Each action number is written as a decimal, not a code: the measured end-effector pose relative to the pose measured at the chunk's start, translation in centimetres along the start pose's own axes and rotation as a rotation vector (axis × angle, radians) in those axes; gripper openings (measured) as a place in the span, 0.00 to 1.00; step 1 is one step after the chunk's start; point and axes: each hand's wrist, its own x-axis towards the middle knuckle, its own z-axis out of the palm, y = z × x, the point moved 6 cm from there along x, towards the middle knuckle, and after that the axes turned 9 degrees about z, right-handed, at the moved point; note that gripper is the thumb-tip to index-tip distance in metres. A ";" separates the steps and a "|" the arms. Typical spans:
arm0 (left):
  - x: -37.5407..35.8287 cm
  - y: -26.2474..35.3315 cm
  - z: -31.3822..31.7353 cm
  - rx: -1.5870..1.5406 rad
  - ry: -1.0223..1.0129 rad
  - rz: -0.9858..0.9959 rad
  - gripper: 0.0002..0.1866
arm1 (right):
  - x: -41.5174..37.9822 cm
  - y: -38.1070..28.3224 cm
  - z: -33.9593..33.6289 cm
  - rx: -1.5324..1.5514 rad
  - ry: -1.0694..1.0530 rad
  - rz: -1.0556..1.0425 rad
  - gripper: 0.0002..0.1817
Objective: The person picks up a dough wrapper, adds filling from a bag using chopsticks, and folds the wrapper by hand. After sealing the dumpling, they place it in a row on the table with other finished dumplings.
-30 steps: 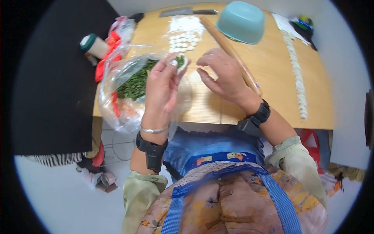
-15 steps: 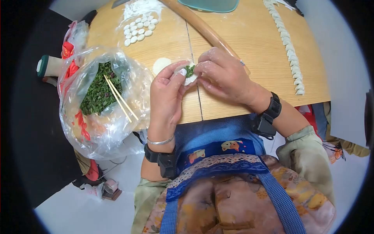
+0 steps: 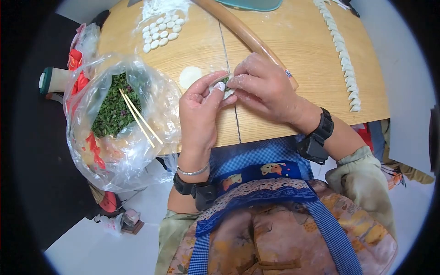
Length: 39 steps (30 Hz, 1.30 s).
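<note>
A dumpling [image 3: 228, 93], its round wrapper partly folded over green filling, is held between both hands above the table's near edge. My left hand [image 3: 201, 103] cups it from the left, thumb on top. The fingers of my right hand [image 3: 263, 89] pinch its right edge. A flat dough wrapper [image 3: 190, 77] lies on the table just beyond my left hand. To the left, a clear plastic bag [image 3: 158, 98] holds chopped green filling [image 3: 112, 107], with a pair of chopsticks [image 3: 137, 117] resting on it.
Several small dough discs [image 3: 163, 34] sit beside scattered flour [image 3: 162, 9] at the back left. A long rolling pin [image 3: 243, 32] lies diagonally beyond my right hand. At the back stands a teal container [image 3: 250, 4]. A row of finished dumplings [image 3: 341, 52] runs along the right side.
The wrapper has been folded further over the filling, so less green shows. Both hands stay at nearly the same place, and the view has shifted slightly.
</note>
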 end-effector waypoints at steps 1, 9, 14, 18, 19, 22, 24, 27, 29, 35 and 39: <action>0.0 0.1 0.1 -0.001 0.011 0.000 0.13 | 0.0 0.2 -0.1 0.041 -0.003 0.014 0.12; -0.3 0.1 0.5 0.003 0.020 0.060 0.14 | -0.1 1.5 0.2 0.248 -0.027 0.190 0.04; -0.8 0.6 1.0 0.127 -0.043 0.161 0.15 | -0.6 2.3 0.8 0.468 -0.082 0.411 0.03; -0.9 0.2 0.4 0.182 -0.038 0.148 0.15 | -0.5 2.5 1.0 0.494 -0.114 0.441 0.04; -0.9 0.2 0.4 0.174 -0.027 0.149 0.15 | -0.5 2.5 1.0 0.480 -0.115 0.439 0.04; -1.0 0.3 0.3 0.184 -0.017 0.161 0.14 | -0.6 2.4 1.1 0.492 -0.125 0.444 0.04; -1.1 0.4 0.2 0.201 -0.017 0.170 0.14 | -0.7 2.4 1.2 0.505 -0.140 0.466 0.06; -1.1 0.4 -0.2 0.172 0.019 0.157 0.13 | -0.7 2.0 0.9 0.478 -0.139 0.488 0.10; -1.2 0.4 -0.4 0.040 0.049 0.141 0.12 | -0.6 1.8 0.6 0.438 -0.120 0.485 0.12; -1.2 0.0 -1.1 -0.098 0.011 0.150 0.10 | -0.7 1.8 1.3 0.464 -0.220 0.517 0.14; -1.2 0.1 -0.9 -0.121 -0.019 0.146 0.10 | -1.0 1.8 2.0 0.523 -0.296 0.491 0.11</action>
